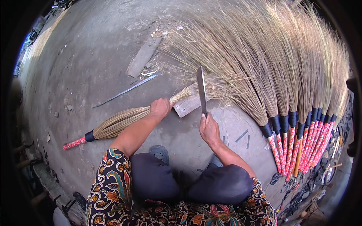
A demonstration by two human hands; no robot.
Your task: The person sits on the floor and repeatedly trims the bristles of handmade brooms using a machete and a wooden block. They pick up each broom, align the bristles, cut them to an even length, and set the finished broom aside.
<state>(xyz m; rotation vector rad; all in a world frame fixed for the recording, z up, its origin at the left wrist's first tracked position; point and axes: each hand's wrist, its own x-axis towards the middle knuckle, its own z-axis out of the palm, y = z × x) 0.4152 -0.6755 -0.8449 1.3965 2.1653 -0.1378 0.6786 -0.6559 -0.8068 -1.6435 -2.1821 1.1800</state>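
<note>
My left hand (161, 107) is closed round the bristles of a grass broom (118, 122) near their tips. That broom lies slantwise at the left, its red-and-white patterned handle pointing left, with a dark binding where handle meets bristles. The bristle ends rest over a wooden block (188, 105) on the ground. In my right hand (209, 130) is a machete (201, 88), its long blade held upright beside the block, just right of the bristle tips. Loose bristle cuttings (211, 88) lie behind and around the blade.
Several grass brooms (281, 71) lie fanned out at the right, red-patterned handles toward me. Beyond the block are a flat board (144, 56) and a thin grey strip (128, 90). Small dark strips (242, 136) lie near my right foot. Dark scraps (301, 194) litter the lower right.
</note>
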